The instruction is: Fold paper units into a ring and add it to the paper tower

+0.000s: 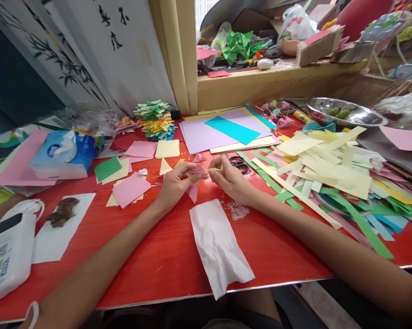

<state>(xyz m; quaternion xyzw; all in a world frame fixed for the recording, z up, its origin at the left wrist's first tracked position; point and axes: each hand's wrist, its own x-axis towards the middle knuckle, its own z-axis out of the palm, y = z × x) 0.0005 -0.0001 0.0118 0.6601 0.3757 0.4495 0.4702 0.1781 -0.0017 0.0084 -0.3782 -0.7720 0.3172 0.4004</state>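
Note:
My left hand (174,185) pinches a pink folded paper triangle (200,169) between thumb and fingers. Close beside it, my right hand (230,180) is closed on a small pale yellow paper piece (215,170), mostly hidden by the fingers. Just behind the hands lies another pink folded triangle (199,157), and a pink folded piece (193,193) rests below the left fingers. A yellow folded triangle (165,166) stands near the left knuckles. Black-handled scissors (239,163) lie behind the right hand.
Left are pink paper squares (132,189), a green square (108,169) and a tissue pack (63,154). A folded-paper stack (154,119) stands behind, near large paper sheets (199,132). Paper strips (329,169) pile up right, before a metal bowl (346,112). White paper (219,246) overhangs the front edge.

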